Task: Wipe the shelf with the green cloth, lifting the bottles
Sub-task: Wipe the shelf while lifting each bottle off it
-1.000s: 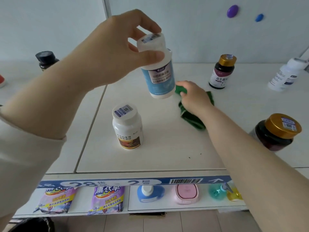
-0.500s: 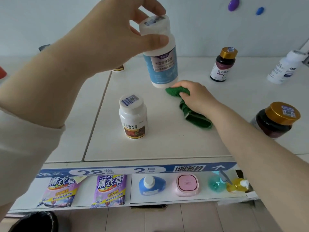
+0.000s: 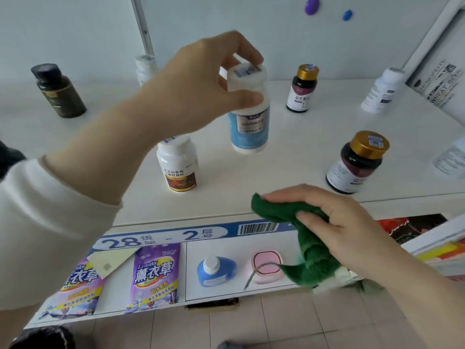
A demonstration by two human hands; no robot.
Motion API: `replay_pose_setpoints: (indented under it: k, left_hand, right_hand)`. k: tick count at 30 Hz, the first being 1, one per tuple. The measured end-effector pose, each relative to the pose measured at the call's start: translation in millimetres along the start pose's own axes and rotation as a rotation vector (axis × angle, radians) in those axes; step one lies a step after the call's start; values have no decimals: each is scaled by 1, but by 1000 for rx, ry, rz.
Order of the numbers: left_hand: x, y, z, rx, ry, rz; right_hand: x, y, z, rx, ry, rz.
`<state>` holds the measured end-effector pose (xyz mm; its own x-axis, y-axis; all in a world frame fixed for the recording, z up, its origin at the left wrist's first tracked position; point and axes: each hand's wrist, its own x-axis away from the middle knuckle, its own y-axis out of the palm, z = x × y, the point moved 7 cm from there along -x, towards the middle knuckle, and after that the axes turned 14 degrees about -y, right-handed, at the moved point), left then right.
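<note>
My left hand (image 3: 201,91) grips the cap of a white bottle with a blue label (image 3: 249,122), its base at or just above the white shelf (image 3: 276,177); contact is unclear. My right hand (image 3: 339,222) holds the crumpled green cloth (image 3: 297,222) at the shelf's front edge, with part of the cloth hanging down past the edge. A white bottle with a brown label (image 3: 177,165) stands just left of the held bottle. A dark bottle with a gold cap (image 3: 356,162) stands at the right front.
Farther back stand a small gold-capped bottle (image 3: 302,89), a white bottle (image 3: 382,90) at the right, a dark bottle (image 3: 59,90) at the left and another white bottle (image 3: 144,69) behind my left arm. Detergent bags (image 3: 153,273) and small containers lie on the lower shelf.
My right hand has pulled the green cloth from the shelf's middle back to its front edge. My left hand has brought the blue-labelled bottle down toward the shelf.
</note>
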<state>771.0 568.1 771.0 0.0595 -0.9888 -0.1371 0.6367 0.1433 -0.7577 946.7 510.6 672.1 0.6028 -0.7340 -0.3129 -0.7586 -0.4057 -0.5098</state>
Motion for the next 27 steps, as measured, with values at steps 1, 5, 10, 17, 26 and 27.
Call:
replay_pose_setpoints:
  k: [1,5,10,17,26,27]
  left_hand:
    - [2,8,3,-44,13,-13]
    - [9,27,7,-48,-43,-11]
    - [11,26,6,-125,-173,101]
    - [26,55,13,-152,-279,111]
    - [28,76,24,-178,-273,106]
    - [28,76,23,-194,-261,114]
  right_hand:
    - [-1,-4,3,46,-3,60]
    - [-24,-12,24,353,22,209]
    - [-31,14,24,562,-17,-15]
    - [46,15,38,69,-69,-72]
    - [69,-29,61,-151,92,-9]
    - [74,-35,59,-206,104,12]
